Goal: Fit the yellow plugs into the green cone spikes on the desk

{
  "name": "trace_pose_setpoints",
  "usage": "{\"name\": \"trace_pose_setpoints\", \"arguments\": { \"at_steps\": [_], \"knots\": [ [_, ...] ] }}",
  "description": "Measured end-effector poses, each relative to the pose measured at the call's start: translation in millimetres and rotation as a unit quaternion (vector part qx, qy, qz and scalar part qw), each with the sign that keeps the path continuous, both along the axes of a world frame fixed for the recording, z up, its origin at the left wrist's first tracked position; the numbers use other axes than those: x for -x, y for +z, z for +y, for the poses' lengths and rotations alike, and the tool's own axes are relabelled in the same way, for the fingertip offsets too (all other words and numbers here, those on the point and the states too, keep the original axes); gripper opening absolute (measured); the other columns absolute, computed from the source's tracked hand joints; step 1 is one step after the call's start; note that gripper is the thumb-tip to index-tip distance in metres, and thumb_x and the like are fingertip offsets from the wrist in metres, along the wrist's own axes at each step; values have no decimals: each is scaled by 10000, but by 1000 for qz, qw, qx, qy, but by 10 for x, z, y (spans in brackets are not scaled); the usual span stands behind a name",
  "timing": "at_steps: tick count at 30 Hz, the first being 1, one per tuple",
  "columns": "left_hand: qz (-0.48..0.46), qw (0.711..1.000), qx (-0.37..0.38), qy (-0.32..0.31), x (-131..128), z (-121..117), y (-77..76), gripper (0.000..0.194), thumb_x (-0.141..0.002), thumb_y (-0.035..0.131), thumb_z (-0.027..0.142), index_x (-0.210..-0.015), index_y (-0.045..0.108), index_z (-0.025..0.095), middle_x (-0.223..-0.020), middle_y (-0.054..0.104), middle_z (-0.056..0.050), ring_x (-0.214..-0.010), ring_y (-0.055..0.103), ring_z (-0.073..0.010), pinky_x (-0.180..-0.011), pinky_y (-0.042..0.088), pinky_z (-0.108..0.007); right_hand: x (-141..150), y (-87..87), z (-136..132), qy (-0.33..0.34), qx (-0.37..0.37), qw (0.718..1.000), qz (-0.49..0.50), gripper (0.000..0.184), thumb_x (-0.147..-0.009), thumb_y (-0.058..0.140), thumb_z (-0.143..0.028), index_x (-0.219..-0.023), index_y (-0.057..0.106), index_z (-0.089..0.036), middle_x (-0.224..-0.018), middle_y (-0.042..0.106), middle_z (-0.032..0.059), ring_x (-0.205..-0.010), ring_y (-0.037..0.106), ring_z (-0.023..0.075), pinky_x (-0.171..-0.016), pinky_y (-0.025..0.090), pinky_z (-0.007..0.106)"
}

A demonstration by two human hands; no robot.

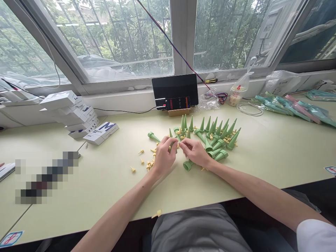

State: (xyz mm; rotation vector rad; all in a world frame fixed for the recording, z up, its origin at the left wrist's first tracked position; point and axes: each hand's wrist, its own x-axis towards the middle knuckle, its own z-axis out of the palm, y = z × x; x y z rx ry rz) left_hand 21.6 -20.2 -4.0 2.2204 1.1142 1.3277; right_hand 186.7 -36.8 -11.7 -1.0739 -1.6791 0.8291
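My left hand is closed, its thumb and fingers pinched around a green plastic cone spike that they mostly cover. Close against its fingertips, my right hand also pinches; a small pale bit shows there, too hidden to name. Just beyond both hands, several green cone spikes stand point up. Others lie on their sides by my right wrist, among them a hollow-ended spike. Small yellow plastic valves are scattered left of my left hand, and more sit among the green spikes.
A phone leans on a black tablet by the window. White boxes are stacked at the left, near a pixelated patch. Bagged items and a bagged cup sit at the right. One yellow valve lies at the table's front edge.
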Motion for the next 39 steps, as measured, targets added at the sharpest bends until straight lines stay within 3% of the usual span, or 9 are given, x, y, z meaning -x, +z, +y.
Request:
{"name": "trace_pose_setpoints", "arguments": {
  "at_steps": [3, 5, 10, 16, 20, 23, 28, 35, 39],
  "knots": [
    [0, 1000, -2, 3, 2, 1, 9, 143, -978, 525, 256, -934, 654, 212, -866, 596, -24, -701, 562, -121, -583, 476, -231, 3, -12, -5, 19, -12, 1000, 20, 259, -955, 563, -460, -1006, 617, -212, -750, 630, 10, -582, 554, 141, -558, 473, 272],
    [0, 1000, -1, 4, 4, 4, 8, 145, -979, 524, 259, -932, 654, 214, -868, 597, -25, -700, 559, -121, -584, 475, -232, 5, -19, -8, 29, -14, 999, 27, 240, -957, 560, -441, -1022, 610, -216, -791, 634, 19, -607, 564, 145, -582, 490, 279],
    [-1, 1000, 8, 0, 11, 9, -11, 146, -980, 525, 274, -944, 655, 219, -866, 594, -25, -701, 560, -123, -580, 476, -229, 1, -6, -12, 33, -10, 999, 21, 266, -971, 524, -465, -959, 610, -214, -730, 602, 5, -594, 539, 146, -574, 467, 276],
    [0, 1000, 14, -7, 2, -4, -26, 157, -986, 520, 285, -942, 653, 216, -879, 606, -27, -699, 562, -118, -559, 474, -222, -15, -6, 11, -1, -35, 999, -32, 366, -987, 475, -481, -767, 571, -205, -592, 458, -34, -530, 384, 122, -526, 338, 262],
    [-3, 1000, 18, -14, 0, -9, -25, 162, -988, 517, 288, -936, 650, 211, -878, 604, -27, -703, 564, -117, -555, 477, -219, -13, -19, 18, -11, -53, 997, -48, 427, -999, 454, -476, -683, 530, -198, -572, 409, -39, -529, 346, 114, -532, 313, 264],
    [2, 1000, 9, -12, 10, 3, -17, 166, -992, 511, 287, -947, 653, 214, -877, 600, -25, -698, 556, -115, -571, 487, -222, -8, -20, 14, -6, -32, 999, -26, 414, -991, 474, -511, -737, 572, -199, -598, 465, -27, -540, 406, 120, -522, 350, 259],
    [1, 1000, 3, 2, 24, 33, 13, 169, -994, 508, 279, -946, 657, 218, -877, 595, -24, -692, 556, -113, -561, 487, -218, -2, -18, 11, 35, -16, 999, 36, 276, -972, 539, -474, -1025, 623, -217, -798, 626, 18, -639, 557, 148, -576, 474, 268],
    [15, 1000, 17, -17, 25, 37, 11, 146, -961, 547, 261, -1052, 654, 223, -952, 607, -32, -756, 607, -114, -596, 541, -208, -12, -49, 33, 5, -21, 999, 39, 232, -989, 512, -408, -985, 629, -208, -799, 622, 23, -583, 541, 140, -555, 459, 278],
    [27, 999, 16, -26, 23, 17, 26, 231, -883, 604, 189, -1105, 649, 232, -995, 609, -37, -765, 603, -111, -566, 547, -187, -24, -65, 42, -6, -24, 999, 38, 221, -986, 519, -402, -973, 620, -206, -774, 606, 19, -589, 540, 147, -572, 465, 288]
  ]
}}
